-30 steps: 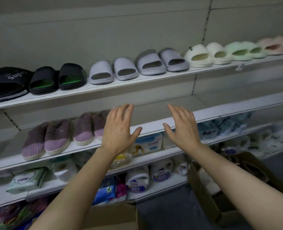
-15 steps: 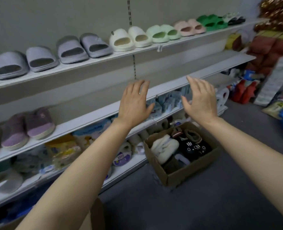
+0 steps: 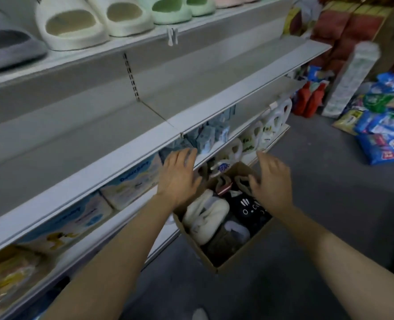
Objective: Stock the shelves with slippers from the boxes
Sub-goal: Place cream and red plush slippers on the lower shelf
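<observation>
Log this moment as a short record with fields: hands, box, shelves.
left hand: open, empty, above the box
right hand: open, empty, above the box
brown cardboard box: on the floor, open
box contents: fluffy white slippers, black cat-face slipper
top white shelf: cream foam slides, mint green foam slides
middle white shelf: bare here

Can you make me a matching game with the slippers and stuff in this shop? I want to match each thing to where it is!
Things:
1. cream foam slide slippers
2. fluffy white slipper
3. red bottles
4. open brown cardboard box

Places:
A. on the floor past the end of the shelves
B. on the floor below both hands
C. on the top shelf
D. inside the box

Pairs: 1-C, 2-D, 3-A, 4-B
</observation>
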Action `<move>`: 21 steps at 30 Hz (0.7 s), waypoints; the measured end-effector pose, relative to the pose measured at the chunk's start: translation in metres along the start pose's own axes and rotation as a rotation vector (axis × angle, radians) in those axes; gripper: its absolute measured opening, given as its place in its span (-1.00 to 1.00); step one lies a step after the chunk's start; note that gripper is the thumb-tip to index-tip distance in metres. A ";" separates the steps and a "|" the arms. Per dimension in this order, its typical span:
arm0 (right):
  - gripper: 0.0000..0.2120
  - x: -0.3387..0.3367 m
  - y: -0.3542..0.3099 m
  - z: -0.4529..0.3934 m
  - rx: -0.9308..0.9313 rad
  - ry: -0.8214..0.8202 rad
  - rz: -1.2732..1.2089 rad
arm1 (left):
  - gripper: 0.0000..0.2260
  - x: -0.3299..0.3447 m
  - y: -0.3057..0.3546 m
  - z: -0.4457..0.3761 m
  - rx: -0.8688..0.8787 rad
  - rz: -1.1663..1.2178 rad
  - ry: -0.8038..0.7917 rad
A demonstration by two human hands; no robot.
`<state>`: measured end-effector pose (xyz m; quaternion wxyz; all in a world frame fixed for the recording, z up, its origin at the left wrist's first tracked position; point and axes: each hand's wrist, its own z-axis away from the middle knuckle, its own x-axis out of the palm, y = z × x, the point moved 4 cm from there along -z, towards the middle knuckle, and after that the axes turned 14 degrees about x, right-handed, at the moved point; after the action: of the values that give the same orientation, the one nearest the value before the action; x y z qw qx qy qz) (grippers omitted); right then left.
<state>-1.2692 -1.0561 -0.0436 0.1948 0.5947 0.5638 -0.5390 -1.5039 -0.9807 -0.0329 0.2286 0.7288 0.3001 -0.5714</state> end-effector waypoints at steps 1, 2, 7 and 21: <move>-0.44 0.017 0.002 -0.004 0.018 -0.019 0.003 | -0.33 0.016 -0.008 -0.007 0.019 0.011 -0.024; -0.45 0.032 0.005 -0.007 0.032 -0.027 0.004 | -0.33 0.032 -0.015 -0.014 0.038 0.020 -0.048; -0.43 0.104 0.024 -0.016 0.088 -0.073 0.016 | -0.32 0.100 -0.032 -0.042 0.082 0.064 -0.124; -0.38 0.291 0.072 -0.015 0.224 -0.336 -0.073 | -0.30 0.285 -0.053 -0.038 0.041 0.132 -0.270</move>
<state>-1.2625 -0.9305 -0.3157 0.1992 0.4935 0.4809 -0.6968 -1.4670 -0.8666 -0.2994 0.2888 0.6682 0.2064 -0.6539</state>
